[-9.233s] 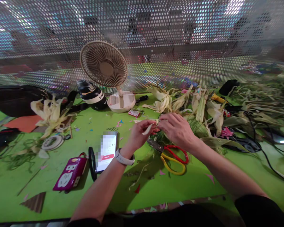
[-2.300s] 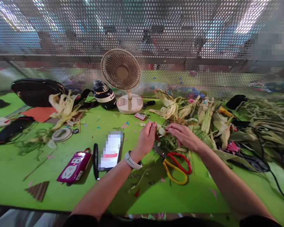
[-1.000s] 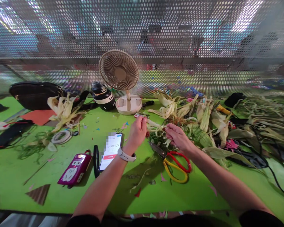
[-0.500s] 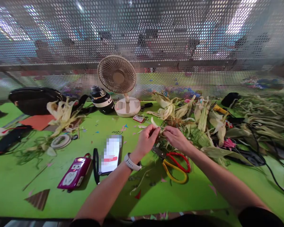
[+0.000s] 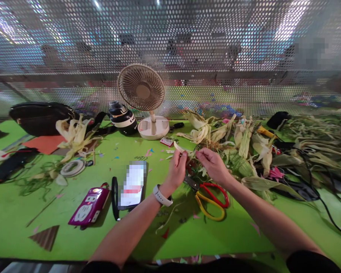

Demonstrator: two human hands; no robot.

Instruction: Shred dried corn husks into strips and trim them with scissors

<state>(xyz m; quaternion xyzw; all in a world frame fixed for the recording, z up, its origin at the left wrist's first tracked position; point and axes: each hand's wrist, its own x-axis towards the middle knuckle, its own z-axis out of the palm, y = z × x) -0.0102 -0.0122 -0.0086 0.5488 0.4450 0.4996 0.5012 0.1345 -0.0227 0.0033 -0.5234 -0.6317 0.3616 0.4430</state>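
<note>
Between thumb and fingers, my left hand pinches a pale strip of corn husk, whose tip curls up to the left. My right hand is closed in a pinch at the strip's right end, a short way from the left. The fingertips partly cover the strip. Just below the hands lie scissors with one red and one yellow handle, their blades pointing up toward my left wrist. A heap of dried corn husks spreads behind and to the right of my hands.
Left of my forearm are a phone and a purple power strip. A fan, a black bottle and a black bag stand along the back. A tape roll lies left. Cables run at right.
My left hand has shifted slightly left and turned more upright, widening the gap between my hands. The husk strip's curled tip has moved left with it.
</note>
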